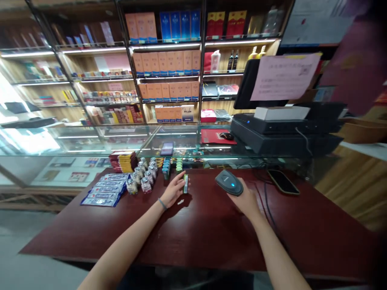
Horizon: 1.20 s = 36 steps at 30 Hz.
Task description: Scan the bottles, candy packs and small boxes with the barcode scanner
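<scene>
My left hand (173,192) is closed on a small, slim green-and-white pack (185,184), held upright just above the brown table; its label is too small to read. My right hand (246,203) grips a dark grey barcode scanner (229,181) with a lit blue spot, its head turned toward the pack. Beyond my left hand stand a row of green packs (179,164) and a row of blue-green packs (166,166). Several small lidded jars (146,183) are lined up farther left.
Blue-and-white sachets (104,191) lie at the left, with red and yellow packets (123,162) stacked behind. A phone (283,182) and dark cables (267,201) lie at the right. Across the back runs a glass counter (133,141) bearing a till with a monitor (246,86).
</scene>
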Tool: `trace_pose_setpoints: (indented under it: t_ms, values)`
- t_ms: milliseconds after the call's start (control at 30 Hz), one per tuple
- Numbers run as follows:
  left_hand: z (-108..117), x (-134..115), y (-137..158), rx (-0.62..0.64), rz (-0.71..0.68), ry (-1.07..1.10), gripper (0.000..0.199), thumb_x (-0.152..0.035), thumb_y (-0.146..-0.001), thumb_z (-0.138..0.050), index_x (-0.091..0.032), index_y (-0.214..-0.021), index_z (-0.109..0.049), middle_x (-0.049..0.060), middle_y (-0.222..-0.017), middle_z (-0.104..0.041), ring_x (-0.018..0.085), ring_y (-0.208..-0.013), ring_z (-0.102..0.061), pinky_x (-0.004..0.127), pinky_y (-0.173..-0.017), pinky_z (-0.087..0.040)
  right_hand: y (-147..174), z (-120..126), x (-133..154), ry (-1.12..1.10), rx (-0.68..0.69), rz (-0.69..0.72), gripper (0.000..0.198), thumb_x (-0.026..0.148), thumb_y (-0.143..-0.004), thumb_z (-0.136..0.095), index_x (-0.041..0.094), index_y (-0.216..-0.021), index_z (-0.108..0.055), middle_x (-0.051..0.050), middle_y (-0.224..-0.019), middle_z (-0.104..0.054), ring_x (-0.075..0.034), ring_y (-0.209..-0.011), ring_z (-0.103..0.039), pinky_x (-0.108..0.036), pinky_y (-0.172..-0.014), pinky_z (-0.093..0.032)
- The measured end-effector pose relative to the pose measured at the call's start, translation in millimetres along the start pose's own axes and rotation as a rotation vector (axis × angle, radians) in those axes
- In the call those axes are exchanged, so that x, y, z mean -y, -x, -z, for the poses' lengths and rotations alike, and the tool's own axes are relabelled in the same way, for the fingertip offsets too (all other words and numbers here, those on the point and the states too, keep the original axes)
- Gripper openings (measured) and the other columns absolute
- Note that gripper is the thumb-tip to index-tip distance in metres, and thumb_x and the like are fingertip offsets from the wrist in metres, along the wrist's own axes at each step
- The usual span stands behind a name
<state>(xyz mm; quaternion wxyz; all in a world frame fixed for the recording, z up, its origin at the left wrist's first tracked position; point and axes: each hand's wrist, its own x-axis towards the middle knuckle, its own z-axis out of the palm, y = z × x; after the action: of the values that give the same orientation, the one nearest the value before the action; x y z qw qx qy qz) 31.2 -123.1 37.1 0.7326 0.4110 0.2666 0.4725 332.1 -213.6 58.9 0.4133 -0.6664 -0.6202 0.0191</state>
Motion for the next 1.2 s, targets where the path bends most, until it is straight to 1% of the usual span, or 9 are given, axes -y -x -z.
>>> trace_pose_setpoints:
  t_ms: [167,367,467,600,833,933,1033,1100,1200]
  values:
    - [28,-10,15,-0.087,-0.057,0.088,0.066,-0.022,-0.083,-0.074,-0.025,-0.144,-0.049,0.009,-0.116,-0.069,0.018,-0.100,-0.068,0.030,-0.083,-0.057,16,-19,27,0.082,0.132,0.192,0.045,0.032,-0.078,-0.065,0.028,-0.120,-0.050,0.000,-0.079,-0.076,-0.027,-0.071,-0.075,-0.027,-0.057,-0.045]
    - [31,-12,15,-0.137,-0.075,0.154,0.067,-0.019,-0.082,-0.074,-0.025,-0.143,-0.048,0.009,-0.115,-0.070,0.017,-0.097,-0.069,0.031,-0.083,-0.057,31,-36,52,0.156,0.324,0.480,0.059,0.021,-0.070,-0.065,0.022,-0.126,-0.045,-0.003,-0.084,-0.077,-0.026,-0.069,-0.075,-0.027,-0.057,-0.043]
    - [34,-9,11,-0.131,-0.075,0.151,0.066,-0.021,-0.082,-0.076,-0.026,-0.142,-0.050,0.009,-0.115,-0.069,0.017,-0.096,-0.069,0.032,-0.084,-0.056,33,-37,55,0.162,0.352,0.551,0.050,0.018,-0.068,-0.062,0.023,-0.116,-0.050,-0.002,-0.081,-0.076,-0.025,-0.069,-0.074,-0.028,-0.057,-0.041]
    - [39,-3,5,-0.109,-0.077,0.154,0.063,-0.025,-0.081,-0.077,-0.029,-0.138,-0.053,0.007,-0.118,-0.069,0.018,-0.098,-0.068,0.035,-0.087,-0.055,32,-34,53,0.135,0.362,0.564,0.039,0.017,-0.067,-0.060,0.024,-0.104,-0.052,-0.001,-0.078,-0.074,-0.024,-0.069,-0.073,-0.027,-0.057,-0.040]
    - [38,-1,5,-0.154,-0.119,0.094,0.069,-0.028,-0.080,-0.078,-0.028,-0.142,-0.049,0.008,-0.115,-0.068,0.019,-0.096,-0.069,0.035,-0.086,-0.055,30,-34,49,0.133,0.320,0.499,0.046,0.020,-0.069,-0.060,0.021,-0.113,-0.050,-0.002,-0.074,-0.073,-0.026,-0.066,-0.074,-0.028,-0.057,-0.042]
    - [35,-1,7,-0.223,-0.244,-0.047,0.073,-0.027,-0.079,-0.078,-0.027,-0.144,-0.045,0.006,-0.109,-0.069,0.019,-0.099,-0.069,0.033,-0.087,-0.054,29,-35,46,0.131,0.273,0.491,0.042,0.021,-0.069,-0.059,0.021,-0.111,-0.051,-0.002,-0.073,-0.073,-0.025,-0.066,-0.074,-0.028,-0.057,-0.043]
    - [29,2,7,-0.313,-0.365,-0.251,0.060,-0.024,-0.076,-0.079,-0.023,-0.131,-0.055,0.007,-0.108,-0.069,0.020,-0.104,-0.067,0.034,-0.095,-0.051,27,-35,43,0.142,0.218,0.475,0.036,0.022,-0.072,-0.057,0.022,-0.108,-0.052,-0.002,-0.071,-0.073,-0.024,-0.064,-0.073,-0.027,-0.056,-0.042]
    - [26,6,6,-0.348,-0.403,-0.387,0.050,-0.023,-0.075,-0.078,-0.022,-0.121,-0.060,0.007,-0.111,-0.069,0.021,-0.108,-0.066,0.038,-0.103,-0.047,26,-36,41,0.154,0.189,0.452,0.033,0.023,-0.074,-0.056,0.022,-0.106,-0.053,-0.001,-0.069,-0.073,-0.024,-0.063,-0.073,-0.026,-0.055,-0.042]
    - [22,10,4,-0.394,-0.413,-0.586,0.045,-0.023,-0.077,-0.076,-0.026,-0.118,-0.060,0.006,-0.111,-0.070,0.023,-0.113,-0.064,0.042,-0.109,-0.043,26,-35,40,0.153,0.173,0.418,0.031,0.024,-0.074,-0.059,0.023,-0.105,-0.056,-0.002,-0.069,-0.074,-0.024,-0.064,-0.073,-0.026,-0.056,-0.042]
